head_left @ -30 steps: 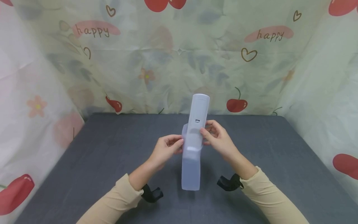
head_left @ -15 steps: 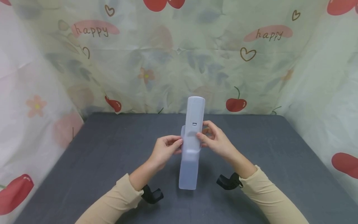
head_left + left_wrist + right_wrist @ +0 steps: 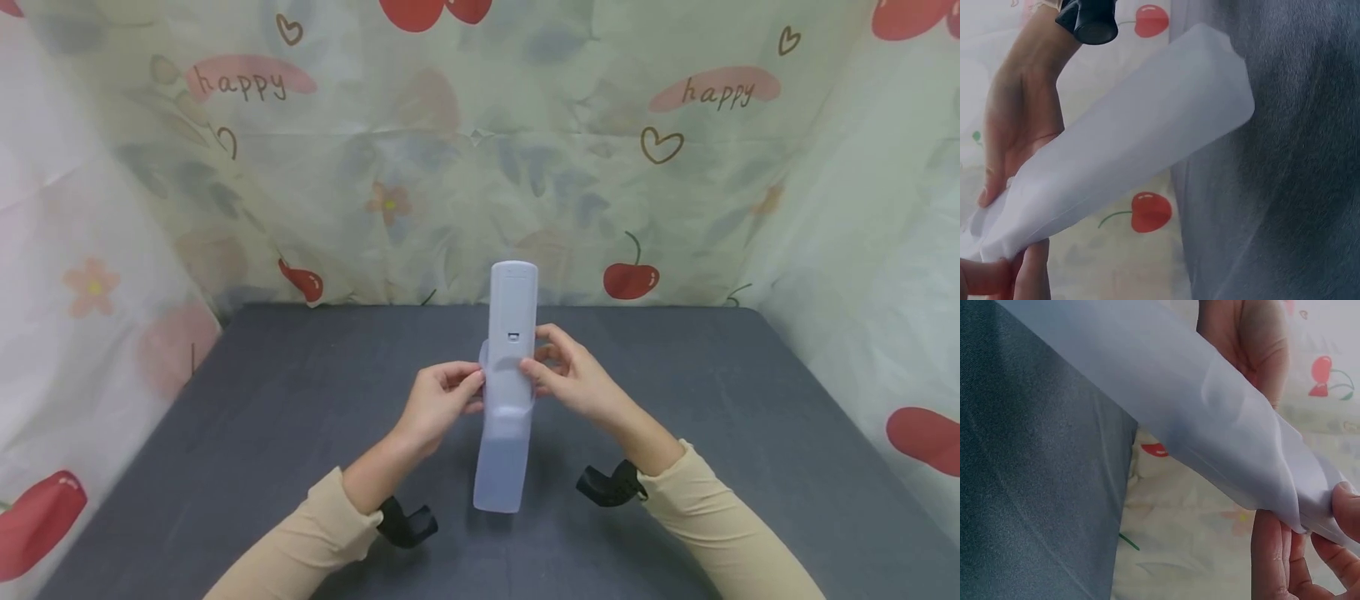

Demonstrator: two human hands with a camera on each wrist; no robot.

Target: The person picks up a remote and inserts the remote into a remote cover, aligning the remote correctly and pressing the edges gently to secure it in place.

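A white remote control (image 3: 514, 304) stands nearly upright between the hands, its back with a small latch notch turned to the head camera. Its lower part is inside a translucent sleeve (image 3: 498, 475), whose lower end hangs loose below it. My left hand (image 3: 435, 404) pinches the sleeve's left edge between thumb and fingers. On the other side my right hand (image 3: 573, 375) grips the remote, thumb on its back and fingers behind, partly hidden. In the left wrist view the long sleeve (image 3: 1129, 119) slants across; in the right wrist view, the sleeve (image 3: 1210, 394) shows folds near the fingertips.
Beneath the hands lies a dark grey tabletop (image 3: 300, 433). A cloth backdrop (image 3: 465, 167) with cherries and lettering rises behind and at both sides. Black camera mounts (image 3: 611, 485) hang from both wrists.
The remote and sleeve have shifted slightly left and a little lower, and the remote's top has swung left to stand straighter. Both hands keep their hold.
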